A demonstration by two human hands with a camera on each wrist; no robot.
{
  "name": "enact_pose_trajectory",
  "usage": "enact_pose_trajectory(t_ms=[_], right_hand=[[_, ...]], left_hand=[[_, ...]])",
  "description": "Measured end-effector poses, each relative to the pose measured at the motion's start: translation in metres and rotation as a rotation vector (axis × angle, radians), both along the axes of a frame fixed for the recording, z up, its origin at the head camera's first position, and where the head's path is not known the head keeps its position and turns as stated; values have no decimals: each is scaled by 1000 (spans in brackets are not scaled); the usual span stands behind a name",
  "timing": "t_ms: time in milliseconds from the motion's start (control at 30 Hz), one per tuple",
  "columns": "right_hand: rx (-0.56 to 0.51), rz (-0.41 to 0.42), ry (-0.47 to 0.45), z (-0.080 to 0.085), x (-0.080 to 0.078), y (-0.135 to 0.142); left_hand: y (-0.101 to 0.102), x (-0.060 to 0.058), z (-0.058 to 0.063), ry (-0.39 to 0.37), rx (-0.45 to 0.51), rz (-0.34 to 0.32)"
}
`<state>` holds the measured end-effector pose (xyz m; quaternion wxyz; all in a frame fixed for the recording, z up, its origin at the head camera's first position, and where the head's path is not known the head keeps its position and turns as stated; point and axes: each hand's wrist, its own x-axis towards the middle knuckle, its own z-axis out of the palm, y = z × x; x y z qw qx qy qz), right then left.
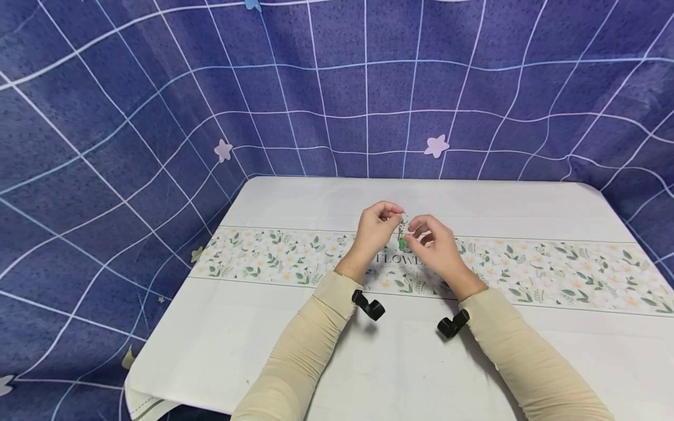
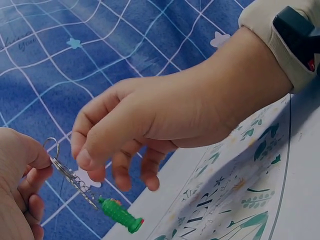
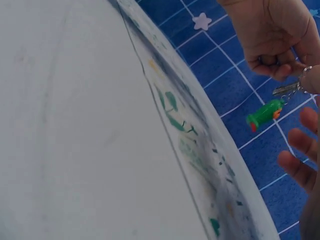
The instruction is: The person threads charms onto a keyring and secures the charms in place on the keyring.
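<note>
A small key ring [image 1: 404, 220] with a short chain and a green charm [image 1: 401, 242] hangs in the air above the white table [image 1: 295, 204]. My left hand [image 1: 396, 211] pinches the ring [image 2: 52, 145] from the left, fingers curled. My right hand [image 1: 413, 227] meets it from the right, thumb and forefinger closed at the ring [image 3: 304, 72], and its other fingers [image 3: 297, 167] hang loose. The charm [image 2: 120, 215] dangles free below both hands, seen also in the right wrist view [image 3: 265, 115].
A floral band [image 1: 553, 275] crosses the tabletop under my hands. Blue cloth with a white grid [image 1: 131, 117] hangs behind and to the left of the table. A black camera mount sits on each wrist [image 1: 368, 305] [image 1: 453, 323].
</note>
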<state>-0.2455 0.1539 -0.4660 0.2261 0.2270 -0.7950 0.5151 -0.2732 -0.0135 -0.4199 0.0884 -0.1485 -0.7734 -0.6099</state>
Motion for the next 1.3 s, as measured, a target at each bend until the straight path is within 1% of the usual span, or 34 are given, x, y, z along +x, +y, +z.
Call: enact_pose_trajectory(t_ms=[100, 233, 333, 400, 533, 800, 1100, 1300], right_hand=[[18, 5, -83, -2, 0, 2], [63, 40, -198, -5, -2, 2], [109, 57, -247, -8, -3, 1], [138, 49, -254, -10, -4, -1], [157, 24, -250, -12, -5, -3], [150, 14, -237, -10, -4, -5], [155, 3, -220, -10, -4, -5], [163, -5, -221, -9, -4, -1]], left_hand=[[0, 0, 1, 6, 7, -3], [-1, 0, 1, 10, 7, -5], [-1, 0, 1, 4, 5, -5], [-1, 0, 1, 1, 3, -7], [-1, 0, 1, 0, 8, -6], [-1, -1, -1, 2, 15, -10], [0, -1, 0, -9, 22, -6], [-3, -1, 1, -14, 36, 4]])
